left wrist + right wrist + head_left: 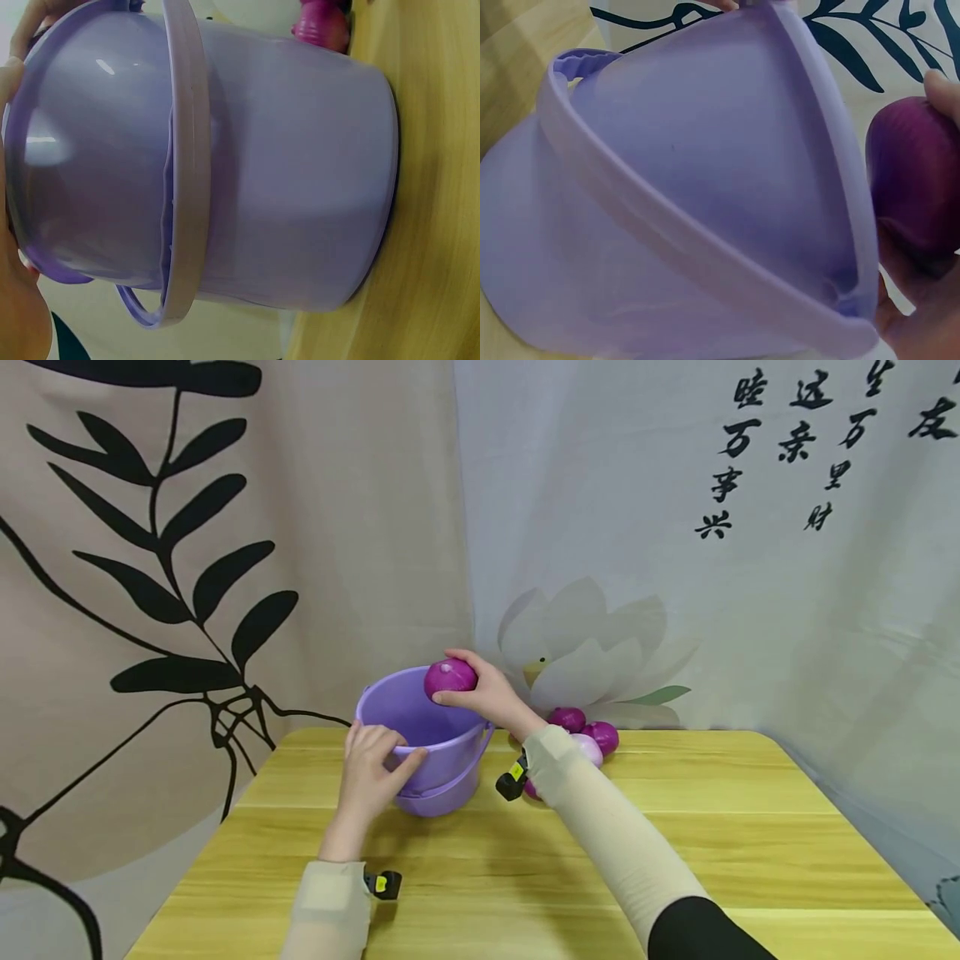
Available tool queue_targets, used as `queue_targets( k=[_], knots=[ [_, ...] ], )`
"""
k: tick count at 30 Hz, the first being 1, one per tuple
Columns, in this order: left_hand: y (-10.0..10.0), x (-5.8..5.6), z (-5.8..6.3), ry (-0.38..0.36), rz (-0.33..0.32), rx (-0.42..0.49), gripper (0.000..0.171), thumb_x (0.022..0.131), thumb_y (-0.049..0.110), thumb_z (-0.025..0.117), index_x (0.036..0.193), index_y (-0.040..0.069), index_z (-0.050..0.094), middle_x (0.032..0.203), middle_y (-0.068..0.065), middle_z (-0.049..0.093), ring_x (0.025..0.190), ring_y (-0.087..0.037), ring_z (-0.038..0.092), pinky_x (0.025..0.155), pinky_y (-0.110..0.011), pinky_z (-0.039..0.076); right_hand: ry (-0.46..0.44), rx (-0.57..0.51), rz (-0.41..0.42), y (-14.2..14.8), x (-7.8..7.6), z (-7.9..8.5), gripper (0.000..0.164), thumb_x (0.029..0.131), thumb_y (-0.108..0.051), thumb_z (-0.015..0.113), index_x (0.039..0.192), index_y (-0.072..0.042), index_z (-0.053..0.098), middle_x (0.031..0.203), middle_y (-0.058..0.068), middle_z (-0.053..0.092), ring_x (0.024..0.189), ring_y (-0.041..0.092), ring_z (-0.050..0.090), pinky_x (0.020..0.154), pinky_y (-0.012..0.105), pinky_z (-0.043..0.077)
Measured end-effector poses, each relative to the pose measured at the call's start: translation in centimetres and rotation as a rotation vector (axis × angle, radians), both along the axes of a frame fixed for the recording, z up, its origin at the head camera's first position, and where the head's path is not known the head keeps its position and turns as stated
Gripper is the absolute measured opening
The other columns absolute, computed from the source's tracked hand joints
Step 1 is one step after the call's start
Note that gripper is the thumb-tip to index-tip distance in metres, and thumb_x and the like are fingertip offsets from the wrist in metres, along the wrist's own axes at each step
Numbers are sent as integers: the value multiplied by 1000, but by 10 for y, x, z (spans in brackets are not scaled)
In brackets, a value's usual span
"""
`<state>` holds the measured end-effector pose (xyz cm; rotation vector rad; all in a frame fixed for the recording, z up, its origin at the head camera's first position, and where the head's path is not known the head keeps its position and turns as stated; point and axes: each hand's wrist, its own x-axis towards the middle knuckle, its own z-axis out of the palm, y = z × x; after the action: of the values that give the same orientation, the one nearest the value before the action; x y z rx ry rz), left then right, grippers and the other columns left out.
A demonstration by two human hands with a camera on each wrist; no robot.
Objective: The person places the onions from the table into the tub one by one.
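A purple bucket stands upright on the wooden table, its handle hanging down round the outer wall. My left hand grips the near left rim, thumb along the front edge and fingers at the left side. Over the bucket's far right rim, my right hand holds a red onion between thumb and fingers. In the right wrist view that onion appears just beyond the rim. The bottom of the bucket is hidden.
Several more onions lie to the right of the bucket, partly behind my right forearm, among them a dark red onion and a paler onion. A printed curtain hangs just behind the table's back edge.
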<state>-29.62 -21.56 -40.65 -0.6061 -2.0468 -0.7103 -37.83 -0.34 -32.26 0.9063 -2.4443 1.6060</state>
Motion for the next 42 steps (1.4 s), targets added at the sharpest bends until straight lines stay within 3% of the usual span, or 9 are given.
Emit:
queue_targets(
  k=[23, 36, 42],
  knots=[
    [5, 0, 2, -4, -2, -6, 38, 88, 46, 66, 74, 12, 56, 73, 3, 52, 82, -21, 50, 108, -64, 18, 23, 71, -27, -22, -1, -4, 79, 79, -37, 79, 145, -19, 40, 131, 7, 56, 108, 20, 60, 89, 33, 51],
    [2, 0, 1, 14, 14, -14, 45, 90, 52, 60, 74, 10, 56, 73, -1, 52, 82, -26, 52, 107, -64, 18, 119, 254, -72, -30, 2, -8, 78, 74, -51, 80, 138, -19, 48, 124, 2, 60, 105, 16, 60, 87, 31, 51],
    [1, 1, 1, 2, 13, -17, 49, 91, 57, 56, 75, 11, 56, 73, 0, 53, 84, -26, 52, 108, -63, 17, 175, 400, -83, -33, 2, -11, 79, 72, -58, 77, 137, -23, 49, 123, 0, 62, 107, 16, 60, 90, 33, 49]
  ],
)
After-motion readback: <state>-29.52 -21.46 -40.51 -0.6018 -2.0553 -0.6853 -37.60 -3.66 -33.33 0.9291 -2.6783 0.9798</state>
